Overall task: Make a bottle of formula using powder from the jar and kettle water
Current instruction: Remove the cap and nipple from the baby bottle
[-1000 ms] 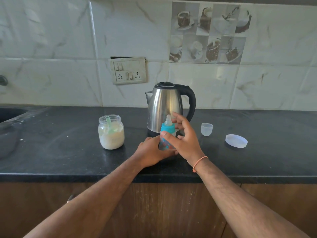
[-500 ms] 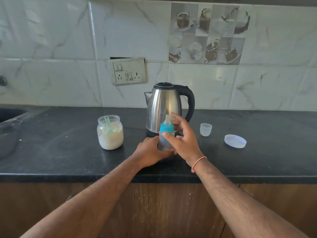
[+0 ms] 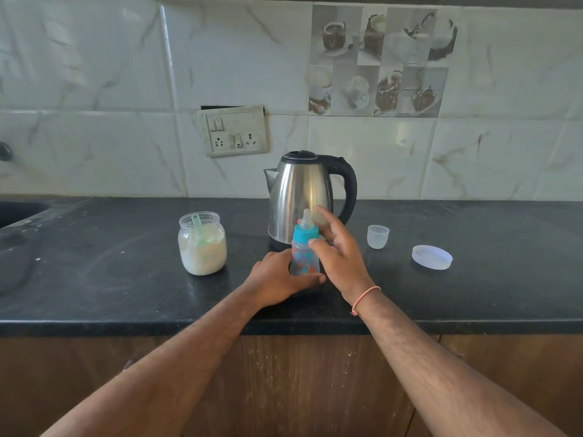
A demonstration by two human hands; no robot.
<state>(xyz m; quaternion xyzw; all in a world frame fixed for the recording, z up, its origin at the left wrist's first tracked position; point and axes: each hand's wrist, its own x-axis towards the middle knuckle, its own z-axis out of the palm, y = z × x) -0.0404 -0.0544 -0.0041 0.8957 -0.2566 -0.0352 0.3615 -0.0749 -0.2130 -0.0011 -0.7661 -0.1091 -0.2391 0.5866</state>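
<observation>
Both forearms reach in from the bottom edge over the black counter, meeting at the baby bottle, which stands upright on the counter right in front of the steel kettle. The left hand wraps around the lower part of the bottle, fingers curled round it and thumb across the front near the base. The right hand is up by the blue collar: thumb tip touches just under the collar, while the other fingers are spread and fairly straight, index pointing up beside the teat. Not really gripping from what I can see.

Labels: the bottle has little blue and orange printed shapes, but I can't read anything on it. No readable brand on the kettle either.

The open powder jar sits to the left with a green scoop poking out of the powder. To the right are a small clear cap and a flat translucent lid. The kettle's base is mostly hidden behind the bottle and hands, and the sink at far left is cut off.
</observation>
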